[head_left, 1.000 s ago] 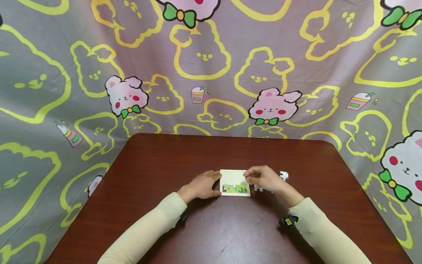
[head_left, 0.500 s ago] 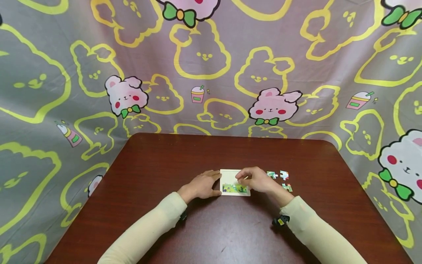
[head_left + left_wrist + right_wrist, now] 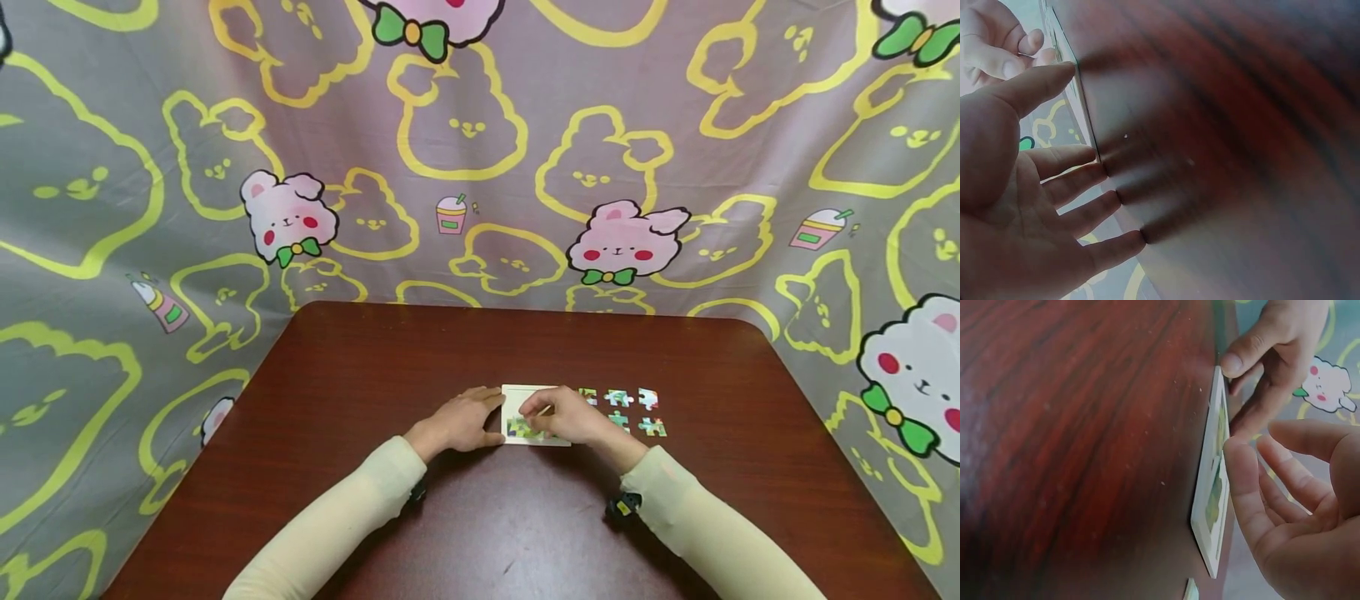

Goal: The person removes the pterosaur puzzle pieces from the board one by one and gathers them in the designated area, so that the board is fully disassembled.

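A shallow white puzzle frame (image 3: pixel 514 393) lies on the table, with a green picture strip (image 3: pixel 517 428) along its near side. My left hand (image 3: pixel 459 421) rests at its left edge, thumb and fingers spread, fingertips on the tabletop in the left wrist view. Over the frame hovers my right hand (image 3: pixel 566 414). In the right wrist view, its index fingertip touches the picture area, where a green puzzle piece (image 3: pixel 1214 494) sits slightly raised in the frame (image 3: pixel 1205 481). The right thumb stands apart from that finger, with nothing visible between them. The right hand hides part of the frame in the head view.
Several loose jigsaw pieces lie right of the frame, among them a red-and-white one (image 3: pixel 648 398), a green one (image 3: pixel 618 397) and a nearer one (image 3: pixel 653 427). A patterned curtain (image 3: pixel 480 150) hangs behind and beside the brown table (image 3: pixel 420 350).
My right hand has moved left, from the frame's right edge to over its middle, uncovering more loose pieces. The left hand has stayed in place.
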A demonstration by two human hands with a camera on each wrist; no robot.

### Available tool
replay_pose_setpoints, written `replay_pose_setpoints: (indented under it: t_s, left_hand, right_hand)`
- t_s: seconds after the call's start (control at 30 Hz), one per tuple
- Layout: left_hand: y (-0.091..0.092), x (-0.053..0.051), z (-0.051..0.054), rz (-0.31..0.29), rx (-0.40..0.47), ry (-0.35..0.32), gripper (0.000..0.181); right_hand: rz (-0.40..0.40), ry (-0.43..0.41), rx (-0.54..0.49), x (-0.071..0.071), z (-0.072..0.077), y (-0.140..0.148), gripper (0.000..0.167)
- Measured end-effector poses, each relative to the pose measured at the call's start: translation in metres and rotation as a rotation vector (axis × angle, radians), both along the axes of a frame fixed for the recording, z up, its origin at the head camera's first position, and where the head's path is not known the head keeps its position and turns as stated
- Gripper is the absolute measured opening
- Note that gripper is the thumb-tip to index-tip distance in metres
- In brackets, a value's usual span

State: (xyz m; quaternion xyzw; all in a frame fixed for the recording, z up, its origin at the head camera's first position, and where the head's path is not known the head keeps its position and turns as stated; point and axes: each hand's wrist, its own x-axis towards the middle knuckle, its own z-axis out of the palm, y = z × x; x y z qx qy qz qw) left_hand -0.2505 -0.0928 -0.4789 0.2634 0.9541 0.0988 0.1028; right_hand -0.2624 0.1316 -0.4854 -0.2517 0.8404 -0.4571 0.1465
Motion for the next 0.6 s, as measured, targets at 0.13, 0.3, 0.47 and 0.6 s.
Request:
replay_pose_setpoints:
  t_s: [0.13,0.3,0.47,0.6]
  left_hand:
    - [-0.0001,-0.0004,-0.0011,-0.002,0.0,0.004,0.073]
    - [-0.0003,-0.0007,-0.0014,-0.002,0.007,0.002,0.073]
    - [-0.0006,-0.0004,-0.0005,0.001,0.013,-0.006,0.073]
    - [-0.0011,-0.0008,-0.001,0.003,0.014,-0.011,0.073]
  right_hand:
    - [-0.009,-0.01,0.0,-0.0001,-0.0034,-0.004,0.02]
    - [-0.038,-0.012,0.013,0.0003,-0.006,-0.0074,0.021]
    - [-0.029,0.01,0.009,0.001,-0.0075,-0.0097,0.023]
    - [-0.03,-0.017,-0.008,0.0008,-0.0089,-0.011,0.026]
